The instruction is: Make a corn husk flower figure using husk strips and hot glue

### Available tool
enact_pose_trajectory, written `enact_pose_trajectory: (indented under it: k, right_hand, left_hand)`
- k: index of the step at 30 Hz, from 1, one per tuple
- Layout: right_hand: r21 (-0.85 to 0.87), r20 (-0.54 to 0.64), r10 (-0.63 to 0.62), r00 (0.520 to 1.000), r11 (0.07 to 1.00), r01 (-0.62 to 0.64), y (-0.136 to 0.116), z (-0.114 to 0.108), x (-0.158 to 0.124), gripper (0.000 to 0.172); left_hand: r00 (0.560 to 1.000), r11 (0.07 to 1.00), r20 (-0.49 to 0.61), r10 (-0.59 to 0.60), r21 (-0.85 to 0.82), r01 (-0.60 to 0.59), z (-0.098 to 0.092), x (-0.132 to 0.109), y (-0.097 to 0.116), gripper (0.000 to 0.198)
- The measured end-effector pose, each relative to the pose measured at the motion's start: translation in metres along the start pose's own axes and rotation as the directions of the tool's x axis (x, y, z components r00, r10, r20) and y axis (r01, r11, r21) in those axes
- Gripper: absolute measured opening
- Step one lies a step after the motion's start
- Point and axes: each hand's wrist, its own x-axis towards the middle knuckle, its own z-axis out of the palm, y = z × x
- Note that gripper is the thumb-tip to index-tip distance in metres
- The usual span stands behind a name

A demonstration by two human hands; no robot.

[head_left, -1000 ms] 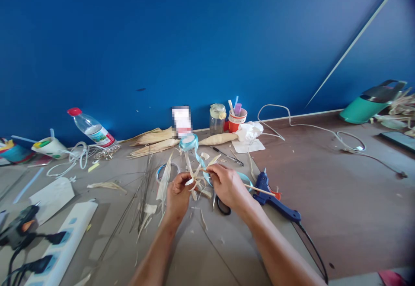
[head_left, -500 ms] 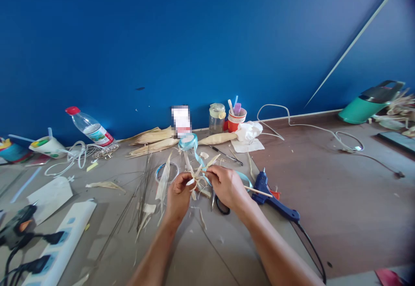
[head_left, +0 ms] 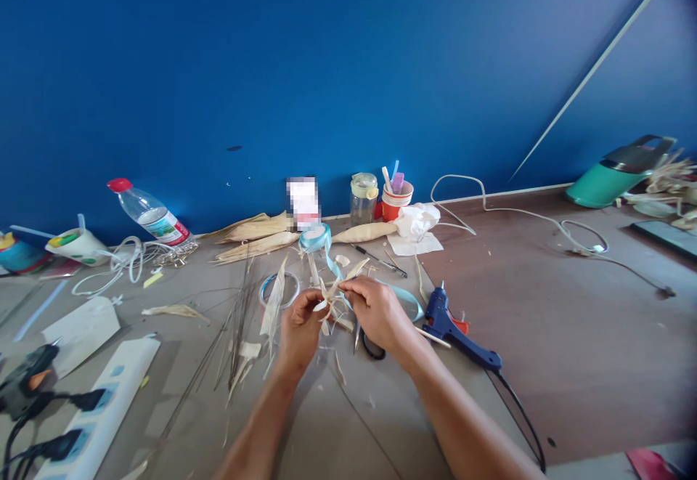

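The left hand (head_left: 300,320) pinches husk strips (head_left: 329,295) beside the right hand (head_left: 381,311), clamped on a stick (head_left: 434,338).

Cream husk strips (head_left: 329,297); blue wall (head_left: 348,66) (ribbon (head_left: 327,239) paler).

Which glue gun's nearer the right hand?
The blue glue gun, right of the right hand; the black glue gun lies far left, beside the power strip.
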Motion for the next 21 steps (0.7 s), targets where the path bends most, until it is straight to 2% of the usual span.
enact_pose_trajectory:
  k: [21]
  right_hand:
    - [0.093,0.074,0.113,0.991,0.989,-0.119,-0.004,-0.0041,-0.0004,0.023]
  left_hand:
    - [0.999,1.0,0.032,-0.014,0.015,0.014,0.0024,-0.0006,-0.001,0.013]
